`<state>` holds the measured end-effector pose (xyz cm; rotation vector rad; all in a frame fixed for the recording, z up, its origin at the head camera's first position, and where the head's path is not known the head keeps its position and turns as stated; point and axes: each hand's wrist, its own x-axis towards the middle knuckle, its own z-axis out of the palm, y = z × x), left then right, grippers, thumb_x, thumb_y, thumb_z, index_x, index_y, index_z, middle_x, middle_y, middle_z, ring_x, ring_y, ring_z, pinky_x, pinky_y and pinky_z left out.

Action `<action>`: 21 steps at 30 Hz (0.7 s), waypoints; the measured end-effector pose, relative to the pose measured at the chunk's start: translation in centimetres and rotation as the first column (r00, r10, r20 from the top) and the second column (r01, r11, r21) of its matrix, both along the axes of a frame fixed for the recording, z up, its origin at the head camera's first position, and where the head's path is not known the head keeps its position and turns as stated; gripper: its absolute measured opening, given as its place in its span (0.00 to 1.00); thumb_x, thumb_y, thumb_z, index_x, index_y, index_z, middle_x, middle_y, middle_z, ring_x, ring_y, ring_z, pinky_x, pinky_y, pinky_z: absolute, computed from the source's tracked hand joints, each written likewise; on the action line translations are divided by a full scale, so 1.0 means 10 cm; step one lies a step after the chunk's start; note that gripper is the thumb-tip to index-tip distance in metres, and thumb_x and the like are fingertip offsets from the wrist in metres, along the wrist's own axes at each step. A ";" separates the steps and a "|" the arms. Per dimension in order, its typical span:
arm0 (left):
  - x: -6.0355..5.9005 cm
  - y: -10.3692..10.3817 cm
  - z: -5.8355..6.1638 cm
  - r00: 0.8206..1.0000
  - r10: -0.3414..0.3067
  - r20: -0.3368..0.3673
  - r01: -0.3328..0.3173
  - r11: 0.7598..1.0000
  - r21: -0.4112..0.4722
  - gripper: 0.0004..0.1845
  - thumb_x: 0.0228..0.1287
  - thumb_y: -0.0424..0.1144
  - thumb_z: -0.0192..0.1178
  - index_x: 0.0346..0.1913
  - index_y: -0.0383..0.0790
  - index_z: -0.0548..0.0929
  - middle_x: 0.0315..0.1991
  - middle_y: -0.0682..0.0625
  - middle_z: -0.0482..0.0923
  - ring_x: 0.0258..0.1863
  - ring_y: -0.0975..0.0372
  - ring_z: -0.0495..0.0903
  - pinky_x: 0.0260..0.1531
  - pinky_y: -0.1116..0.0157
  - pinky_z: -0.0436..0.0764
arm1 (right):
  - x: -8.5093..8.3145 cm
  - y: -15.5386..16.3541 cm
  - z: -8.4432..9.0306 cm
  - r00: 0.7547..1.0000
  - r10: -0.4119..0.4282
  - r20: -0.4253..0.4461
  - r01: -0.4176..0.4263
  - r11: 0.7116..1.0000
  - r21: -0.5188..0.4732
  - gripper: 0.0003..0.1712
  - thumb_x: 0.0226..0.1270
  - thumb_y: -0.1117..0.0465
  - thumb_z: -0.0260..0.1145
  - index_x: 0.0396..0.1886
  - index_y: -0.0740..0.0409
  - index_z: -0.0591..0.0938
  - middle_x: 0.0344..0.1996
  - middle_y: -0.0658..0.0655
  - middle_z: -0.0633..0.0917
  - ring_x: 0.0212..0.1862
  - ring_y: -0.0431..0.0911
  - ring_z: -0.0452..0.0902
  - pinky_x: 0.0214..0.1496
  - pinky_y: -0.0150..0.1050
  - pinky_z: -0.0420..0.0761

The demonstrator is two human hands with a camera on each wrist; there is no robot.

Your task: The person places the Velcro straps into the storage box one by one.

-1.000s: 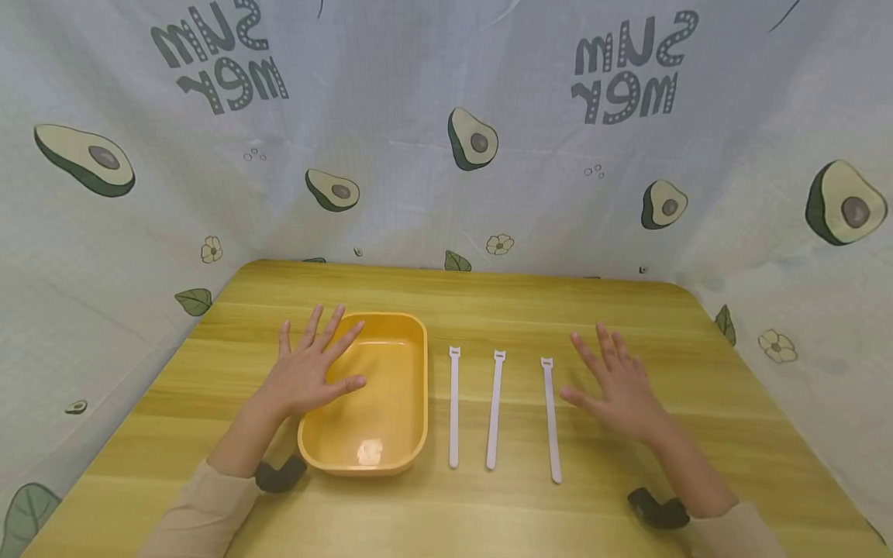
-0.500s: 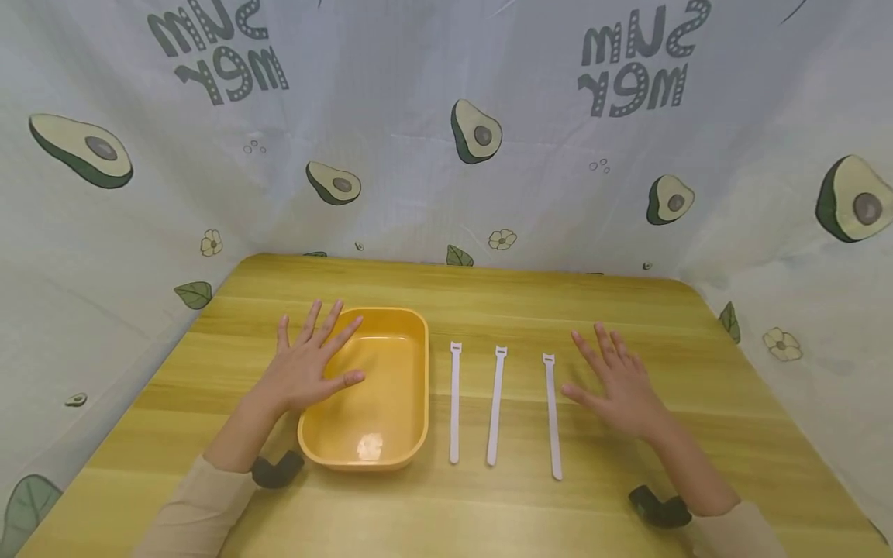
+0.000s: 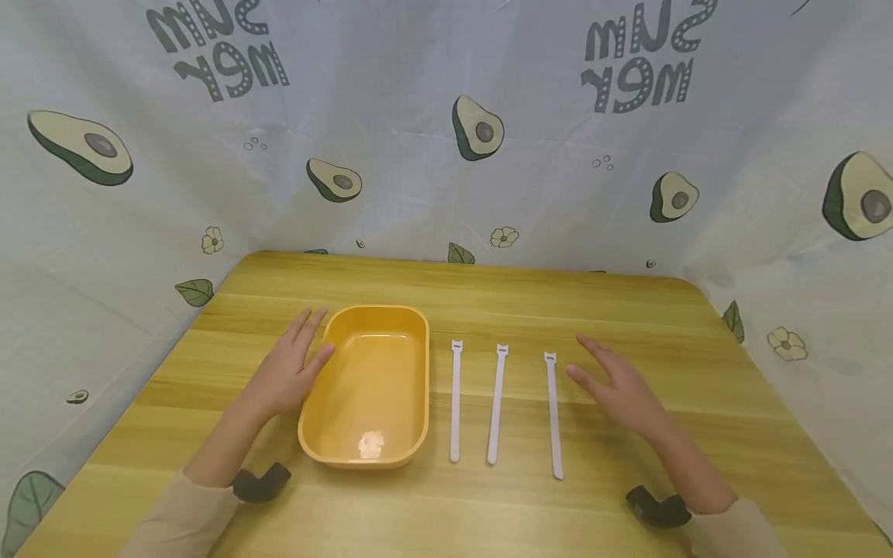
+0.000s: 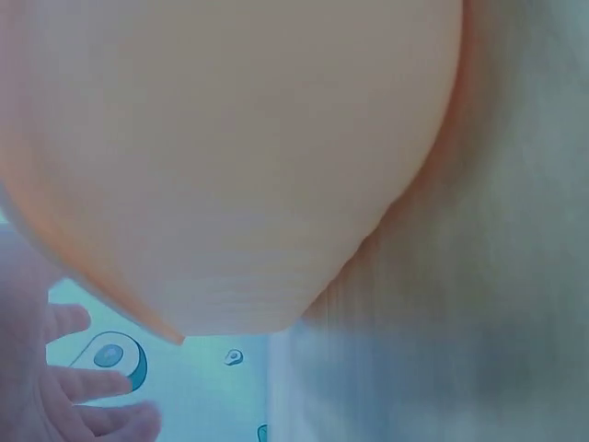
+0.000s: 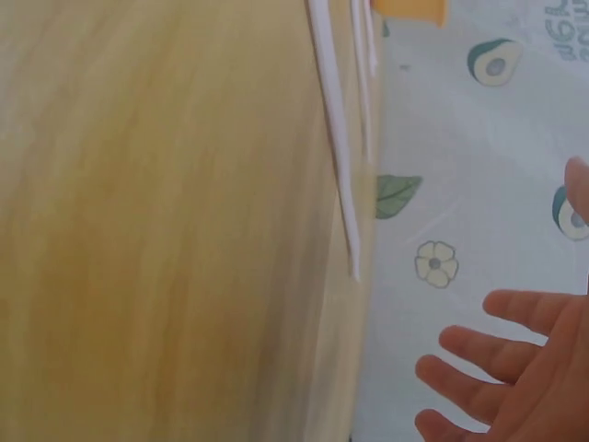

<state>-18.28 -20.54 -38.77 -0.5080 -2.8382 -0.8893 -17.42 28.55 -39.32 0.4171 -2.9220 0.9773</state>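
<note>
Left hand (image 3: 284,373) and right hand (image 3: 628,397), both released, flank white straps (image 3: 498,403) and a yellow tub (image 3: 366,387) I judge light, stiff, best gripped at its left or right rim (image 3: 427,380).

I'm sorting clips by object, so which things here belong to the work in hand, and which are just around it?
Likely in the work:
yellow bin, left hand at its rim
three white straps, right hand beside them

Just around it:
wood-grain table
avocado-print cloth
black pieces by the wrists
</note>
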 end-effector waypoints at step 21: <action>0.09 -0.09 -0.05 0.965 0.030 0.261 -0.113 0.943 0.312 0.26 0.69 0.35 0.58 0.69 0.36 0.67 0.46 0.39 0.74 0.25 0.59 0.71 0.22 0.68 0.73 | -0.05 -0.14 -0.06 0.991 -0.086 0.100 0.096 0.990 -0.103 0.32 0.75 0.48 0.57 0.63 0.72 0.72 0.48 0.68 0.83 0.49 0.59 0.79 0.46 0.50 0.80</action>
